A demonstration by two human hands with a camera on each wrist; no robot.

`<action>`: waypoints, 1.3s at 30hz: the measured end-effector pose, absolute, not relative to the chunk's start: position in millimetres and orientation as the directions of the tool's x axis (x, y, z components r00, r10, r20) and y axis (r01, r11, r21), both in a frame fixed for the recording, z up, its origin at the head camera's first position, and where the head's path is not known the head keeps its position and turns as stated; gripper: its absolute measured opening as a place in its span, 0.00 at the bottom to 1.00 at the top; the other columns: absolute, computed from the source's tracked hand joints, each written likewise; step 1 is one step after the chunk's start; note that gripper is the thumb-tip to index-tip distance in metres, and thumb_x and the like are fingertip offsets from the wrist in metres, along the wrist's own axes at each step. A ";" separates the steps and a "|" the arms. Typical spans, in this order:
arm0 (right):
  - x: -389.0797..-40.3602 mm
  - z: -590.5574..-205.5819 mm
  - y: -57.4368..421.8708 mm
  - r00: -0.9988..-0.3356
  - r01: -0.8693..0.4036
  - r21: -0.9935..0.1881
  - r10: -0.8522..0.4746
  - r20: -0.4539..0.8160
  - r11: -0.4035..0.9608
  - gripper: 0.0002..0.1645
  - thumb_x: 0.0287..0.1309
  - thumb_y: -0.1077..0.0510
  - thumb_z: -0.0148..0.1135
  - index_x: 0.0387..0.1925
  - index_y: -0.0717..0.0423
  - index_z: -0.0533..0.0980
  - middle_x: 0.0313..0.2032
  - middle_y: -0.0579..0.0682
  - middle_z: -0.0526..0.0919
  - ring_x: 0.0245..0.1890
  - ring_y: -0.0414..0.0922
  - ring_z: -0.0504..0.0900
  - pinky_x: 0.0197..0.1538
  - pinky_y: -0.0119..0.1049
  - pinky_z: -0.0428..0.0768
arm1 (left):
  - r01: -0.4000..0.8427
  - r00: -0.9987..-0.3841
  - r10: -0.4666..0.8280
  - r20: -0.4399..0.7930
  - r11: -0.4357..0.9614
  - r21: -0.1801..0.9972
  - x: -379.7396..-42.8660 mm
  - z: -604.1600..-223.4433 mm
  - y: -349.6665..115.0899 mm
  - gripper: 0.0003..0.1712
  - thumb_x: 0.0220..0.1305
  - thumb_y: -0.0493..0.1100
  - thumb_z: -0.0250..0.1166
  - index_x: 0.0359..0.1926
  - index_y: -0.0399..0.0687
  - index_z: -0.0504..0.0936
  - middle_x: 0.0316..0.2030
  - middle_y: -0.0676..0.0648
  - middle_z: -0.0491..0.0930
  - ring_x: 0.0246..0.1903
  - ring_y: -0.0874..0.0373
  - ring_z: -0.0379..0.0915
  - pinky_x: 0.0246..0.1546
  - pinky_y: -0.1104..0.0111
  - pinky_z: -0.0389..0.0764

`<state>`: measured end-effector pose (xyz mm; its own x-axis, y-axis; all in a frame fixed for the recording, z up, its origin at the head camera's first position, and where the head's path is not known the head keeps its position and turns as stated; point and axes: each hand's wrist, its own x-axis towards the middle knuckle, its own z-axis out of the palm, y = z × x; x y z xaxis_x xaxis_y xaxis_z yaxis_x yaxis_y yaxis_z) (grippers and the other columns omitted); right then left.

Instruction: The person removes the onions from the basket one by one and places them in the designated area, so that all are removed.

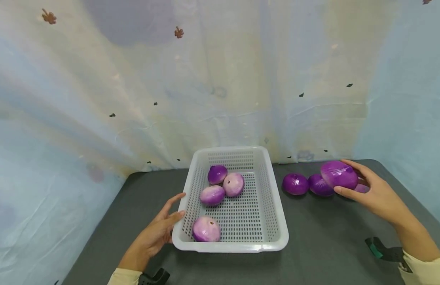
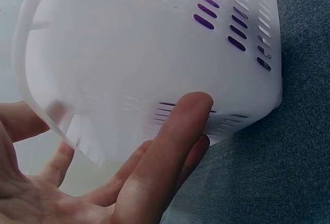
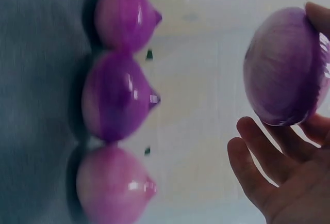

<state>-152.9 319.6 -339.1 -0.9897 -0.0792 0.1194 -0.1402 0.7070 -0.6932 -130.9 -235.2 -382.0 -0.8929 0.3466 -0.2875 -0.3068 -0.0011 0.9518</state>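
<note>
A white plastic basket (image 1: 241, 247) has several purple onions inside, one an onion (image 1: 206, 229) at its near left corner. My left hand (image 1: 157, 229) holds the basket's left rim, fingers along the outside wall (image 2: 113, 53) in the left wrist view. Off to the right, my right hand (image 1: 378, 194) grips a purple onion (image 1: 338, 174), raised above the table, between thumb and fingers. Beneath it a row of three onions rests on the table: a dark one (image 1: 295, 184), a middle one (image 1: 320, 185) and a paler one (image 3: 114, 185), mostly hidden in the head view.
A dark grey table (image 1: 319, 245) lies under everything. Behind it hangs a pale patterned curtain (image 1: 220, 99), meeting the table's back edge. Black wrist straps (image 1: 384, 250) are on both arms.
</note>
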 end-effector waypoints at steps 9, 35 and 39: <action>-166.3 -346.2 352.9 -0.993 -0.085 -0.665 -0.005 0.121 0.742 0.56 0.64 0.44 0.65 0.79 0.51 0.42 0.73 0.78 0.47 0.60 0.78 0.60 0.39 0.65 0.78 | -0.303 -0.892 0.353 -0.282 -0.003 0.953 -133.1 -383.5 -233.0 0.37 0.76 0.49 0.54 0.76 0.74 0.45 0.75 0.32 0.53 0.56 0.48 0.78 0.41 0.48 0.84; -181.6 -395.7 416.0 -0.954 0.029 -0.598 0.200 0.221 0.801 0.56 0.63 0.44 0.65 0.73 0.75 0.47 0.63 0.86 0.57 0.52 0.84 0.65 0.32 0.58 0.81 | -0.303 -0.903 0.317 -0.290 0.008 0.953 -130.8 -385.1 -232.9 0.37 0.75 0.50 0.56 0.76 0.74 0.47 0.75 0.32 0.54 0.57 0.47 0.77 0.39 0.48 0.84; -181.7 -403.8 423.9 -0.953 0.090 -0.585 0.239 0.184 0.806 0.59 0.64 0.42 0.62 0.73 0.77 0.43 0.64 0.87 0.53 0.53 0.84 0.63 0.44 0.72 0.74 | -0.302 -0.906 0.309 -0.289 0.007 0.953 -129.8 -384.4 -232.4 0.37 0.75 0.50 0.56 0.76 0.74 0.47 0.75 0.32 0.54 0.57 0.47 0.77 0.39 0.47 0.84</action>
